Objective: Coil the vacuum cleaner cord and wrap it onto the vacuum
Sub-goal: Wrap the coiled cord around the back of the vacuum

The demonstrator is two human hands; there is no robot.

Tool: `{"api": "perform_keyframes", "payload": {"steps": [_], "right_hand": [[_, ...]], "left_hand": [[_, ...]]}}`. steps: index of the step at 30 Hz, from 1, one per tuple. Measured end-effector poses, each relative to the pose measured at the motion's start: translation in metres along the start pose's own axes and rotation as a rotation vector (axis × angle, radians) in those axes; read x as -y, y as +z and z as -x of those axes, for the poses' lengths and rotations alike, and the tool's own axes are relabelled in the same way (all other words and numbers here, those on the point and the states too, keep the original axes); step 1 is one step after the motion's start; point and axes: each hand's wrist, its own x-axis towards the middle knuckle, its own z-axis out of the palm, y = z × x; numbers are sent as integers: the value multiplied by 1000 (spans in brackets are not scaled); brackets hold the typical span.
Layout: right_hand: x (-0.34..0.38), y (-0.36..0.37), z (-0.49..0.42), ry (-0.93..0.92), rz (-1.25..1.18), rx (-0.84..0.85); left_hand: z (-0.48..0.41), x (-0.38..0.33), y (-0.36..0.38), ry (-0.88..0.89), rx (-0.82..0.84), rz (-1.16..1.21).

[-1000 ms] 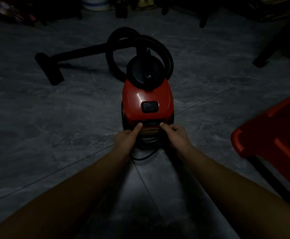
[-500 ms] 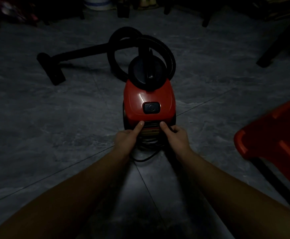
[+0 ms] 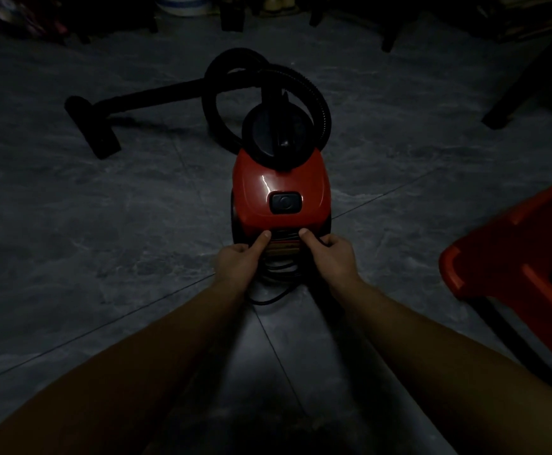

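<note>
Black cord coiled at vacuum rear, between left hand and right hand; both grips clasp it.

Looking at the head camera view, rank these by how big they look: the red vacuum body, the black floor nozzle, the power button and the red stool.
1. red stool, though it is cropped and nearer the camera, so unsure
2. red vacuum body
3. black floor nozzle, farther off
4. power button

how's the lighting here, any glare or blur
Head view: very dim, the far edge nearly black; a small glare streak on the red vacuum; the red plastic item at right looks soft-edged; the cord mostly sinks into shadow.
</note>
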Motion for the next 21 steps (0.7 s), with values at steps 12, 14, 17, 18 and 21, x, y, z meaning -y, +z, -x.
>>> {"api": "perform_keyframes", "payload": {"steps": [12,14,17,18,21], "right_hand": [[-1,4,8,54,-72,-44],[0,3,7,88,-79,-33],[-2,3,6,107,-107,7],[-3,3,6,114,-119,6],[-5,4,5,114,-150,-7]], "left_hand": [[-2,0,4,-53,29,-50],[-1,-2,4,-68,21,-40],[0,-2,5,-88,22,-7],[0,-2,5,-89,19,2],[1,-1,5,-87,20,24]]}}
